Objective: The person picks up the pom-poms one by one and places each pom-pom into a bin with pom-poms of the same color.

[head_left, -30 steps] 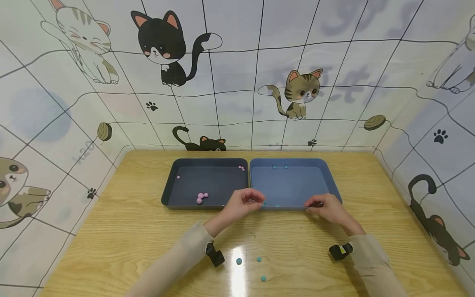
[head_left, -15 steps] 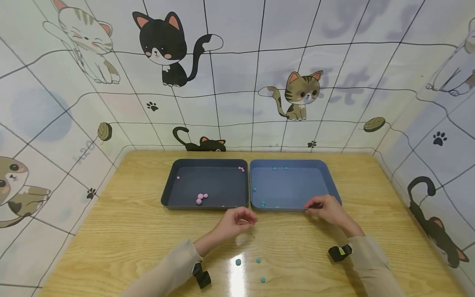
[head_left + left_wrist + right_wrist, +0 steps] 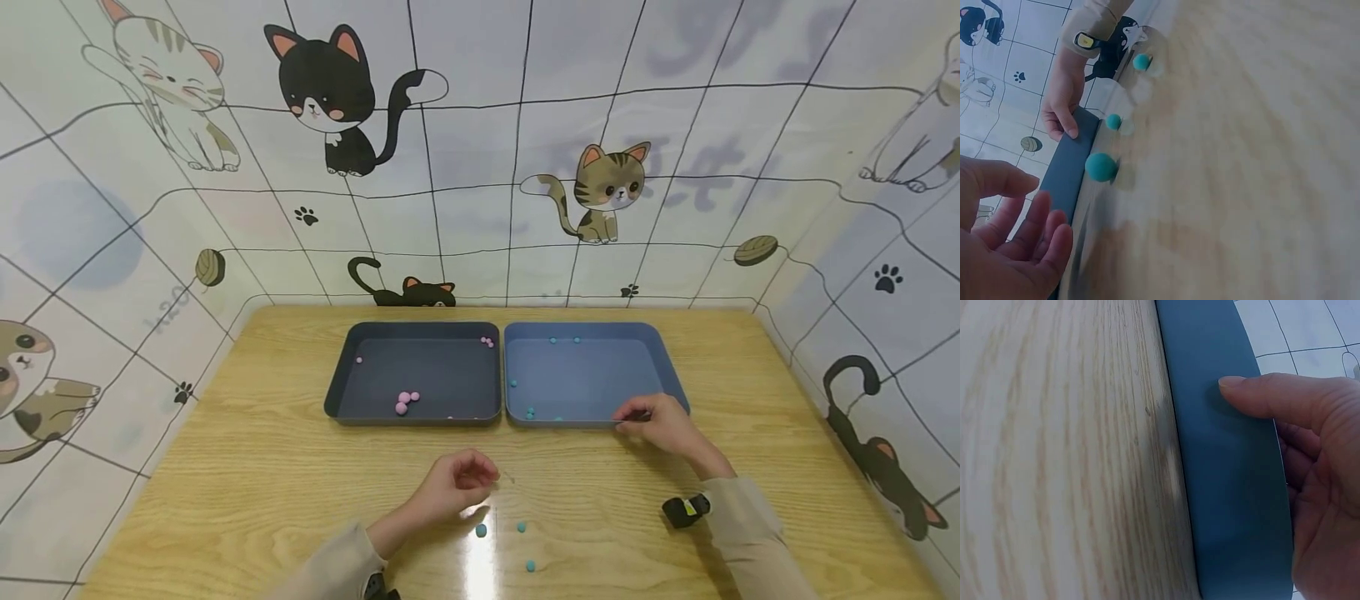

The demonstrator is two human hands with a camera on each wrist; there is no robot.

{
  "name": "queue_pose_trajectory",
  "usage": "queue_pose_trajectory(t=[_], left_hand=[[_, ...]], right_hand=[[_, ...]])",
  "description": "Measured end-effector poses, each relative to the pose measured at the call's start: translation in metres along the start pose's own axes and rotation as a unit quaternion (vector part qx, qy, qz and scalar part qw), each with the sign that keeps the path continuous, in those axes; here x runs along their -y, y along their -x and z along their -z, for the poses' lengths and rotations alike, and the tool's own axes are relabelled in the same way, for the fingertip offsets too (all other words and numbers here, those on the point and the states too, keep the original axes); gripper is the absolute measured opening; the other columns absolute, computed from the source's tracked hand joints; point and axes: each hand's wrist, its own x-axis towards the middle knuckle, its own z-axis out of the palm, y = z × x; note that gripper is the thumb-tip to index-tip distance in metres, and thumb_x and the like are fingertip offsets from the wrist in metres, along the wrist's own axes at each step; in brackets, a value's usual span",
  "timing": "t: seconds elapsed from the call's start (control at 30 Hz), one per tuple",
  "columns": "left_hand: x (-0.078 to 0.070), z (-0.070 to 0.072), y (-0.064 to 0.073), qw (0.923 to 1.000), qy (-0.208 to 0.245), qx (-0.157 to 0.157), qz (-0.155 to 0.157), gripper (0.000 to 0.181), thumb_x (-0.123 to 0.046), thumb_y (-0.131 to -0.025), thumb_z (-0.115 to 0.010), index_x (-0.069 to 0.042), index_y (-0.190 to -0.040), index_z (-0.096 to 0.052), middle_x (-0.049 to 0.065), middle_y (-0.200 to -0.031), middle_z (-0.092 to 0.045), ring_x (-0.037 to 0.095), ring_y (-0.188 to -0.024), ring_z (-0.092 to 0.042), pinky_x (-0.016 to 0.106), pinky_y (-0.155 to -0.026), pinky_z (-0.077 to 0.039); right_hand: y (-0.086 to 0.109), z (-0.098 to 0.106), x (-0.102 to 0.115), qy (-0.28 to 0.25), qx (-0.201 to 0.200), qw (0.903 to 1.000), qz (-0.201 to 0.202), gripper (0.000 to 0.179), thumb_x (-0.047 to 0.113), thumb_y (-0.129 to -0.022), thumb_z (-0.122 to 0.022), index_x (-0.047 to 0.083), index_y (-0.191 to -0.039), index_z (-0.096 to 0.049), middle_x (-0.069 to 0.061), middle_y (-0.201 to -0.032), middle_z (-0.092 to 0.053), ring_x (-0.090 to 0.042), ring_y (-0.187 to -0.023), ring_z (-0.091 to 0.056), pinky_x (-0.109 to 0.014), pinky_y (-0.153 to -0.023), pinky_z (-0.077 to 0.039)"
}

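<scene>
My left hand (image 3: 456, 485) hovers above the table, its fingers loosely curved with nothing between them. Just below its fingertips lies a larger teal ball (image 3: 481, 530); two smaller ones, a teal ball (image 3: 521, 527) and a nearer teal ball (image 3: 530, 566), lie to its right. In the left wrist view the larger teal ball (image 3: 1101, 167) sits beside the fingers. My right hand (image 3: 658, 423) grips the front wall of the blue tray (image 3: 600, 423), thumb outside and fingers over the rim. The right wrist view shows that thumb pressed on the tray wall (image 3: 1229, 487).
A dark grey tray (image 3: 412, 421) stands left of the blue one, with several pink balls (image 3: 404, 397) in it. Several small teal balls (image 3: 530, 412) lie in the blue tray. A cat-patterned cloth (image 3: 480, 208) closes off the back and sides of the wooden table (image 3: 262, 467).
My left hand has moved from the blue tray's front left corner back toward me, over the table near the loose teal balls. My right hand stays on the blue tray's rim.
</scene>
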Motion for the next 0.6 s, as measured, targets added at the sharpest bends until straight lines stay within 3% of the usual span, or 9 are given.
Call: queue_pose_trajectory(t=[0.23, 0.43, 0.6], left_hand=[[0.004, -0.002, 0.011, 0.9996, -0.029, 0.005, 0.005, 0.024, 0.010, -0.077, -0.063, 0.004, -0.099, -0.061, 0.015, -0.095, -0.062, 0.024, -0.084, -0.059, 0.023, -0.074, -0.051], [-0.001, -0.003, 0.018, 0.9950, -0.094, 0.030, -0.008, 0.030, 0.011, -0.071, -0.067, 0.000, -0.098, -0.061, 0.008, -0.092, -0.062, 0.014, -0.081, -0.055, 0.023, -0.073, -0.050], [-0.005, -0.005, 0.020, 0.9851, -0.154, 0.054, -0.054, 0.028, 0.011, -0.067, -0.064, 0.000, -0.093, -0.060, 0.005, -0.087, -0.060, 0.009, -0.078, -0.052, 0.020, -0.069, -0.049]], right_hand=[[0.000, 0.000, 0.002, -0.005, 0.004, 1.0000, -0.007, 0.004, 0.006, -0.080, -0.072, 0.008, -0.084, -0.072, 0.000, -0.080, -0.067, -0.006, -0.070, -0.058, -0.023, -0.060, -0.049], [0.000, 0.000, -0.001, -0.004, 0.001, 1.0000, -0.004, 0.004, 0.005, -0.080, -0.073, 0.007, -0.083, -0.072, -0.002, -0.080, -0.067, -0.006, -0.070, -0.058, -0.023, -0.059, -0.049], [0.000, -0.001, -0.002, -0.005, 0.001, 1.0000, -0.005, 0.004, 0.004, -0.079, -0.072, 0.006, -0.083, -0.072, -0.003, -0.079, -0.067, -0.004, -0.069, -0.057, -0.024, -0.059, -0.049]])
